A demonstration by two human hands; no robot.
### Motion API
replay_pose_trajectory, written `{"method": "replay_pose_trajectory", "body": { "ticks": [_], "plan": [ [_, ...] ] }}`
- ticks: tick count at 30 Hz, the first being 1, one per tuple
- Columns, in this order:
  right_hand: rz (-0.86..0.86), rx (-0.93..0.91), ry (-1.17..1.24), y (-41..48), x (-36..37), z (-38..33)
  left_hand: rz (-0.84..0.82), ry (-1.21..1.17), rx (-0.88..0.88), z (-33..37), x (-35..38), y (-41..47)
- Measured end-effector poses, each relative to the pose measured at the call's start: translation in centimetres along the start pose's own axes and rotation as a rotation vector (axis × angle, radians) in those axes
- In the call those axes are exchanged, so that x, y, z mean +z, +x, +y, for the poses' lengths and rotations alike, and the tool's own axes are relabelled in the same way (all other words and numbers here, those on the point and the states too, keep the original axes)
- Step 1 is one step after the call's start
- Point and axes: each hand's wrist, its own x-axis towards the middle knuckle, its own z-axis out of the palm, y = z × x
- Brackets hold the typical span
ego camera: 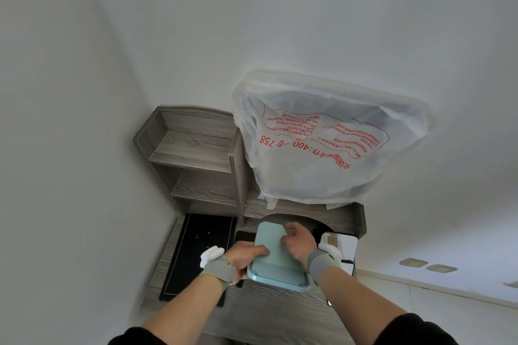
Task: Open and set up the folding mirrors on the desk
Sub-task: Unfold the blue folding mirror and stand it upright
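Observation:
A pale green folding mirror rests on the grey wood desk, its back panel toward me. My left hand grips its left edge, thumb across the panel. My right hand is closed on the panel's upper right part. Both wrists wear grey bands with white tags. A second mirror, white-framed and lying flat, shows just right of my right wrist, partly hidden by it.
A black mat lies on the desk's left side. A grey wooden shelf unit stands at the back left corner. A large white plastic bag with red print covers something at the back. White walls close in on both sides.

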Motion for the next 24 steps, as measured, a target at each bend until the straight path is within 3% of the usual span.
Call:
{"method": "replay_pose_trajectory", "body": {
  "ticks": [9, 24],
  "plan": [
    [0.051, -0.139, -0.083, -1.0, -0.7, 0.5, 0.035, -0.043, -0.003, 0.1, 1.2, 1.1],
    [0.046, -0.118, -0.148, -0.7, -1.4, 1.7, 0.175, -0.013, 0.085, 0.2, 2.0, 2.7]
  ]
}}
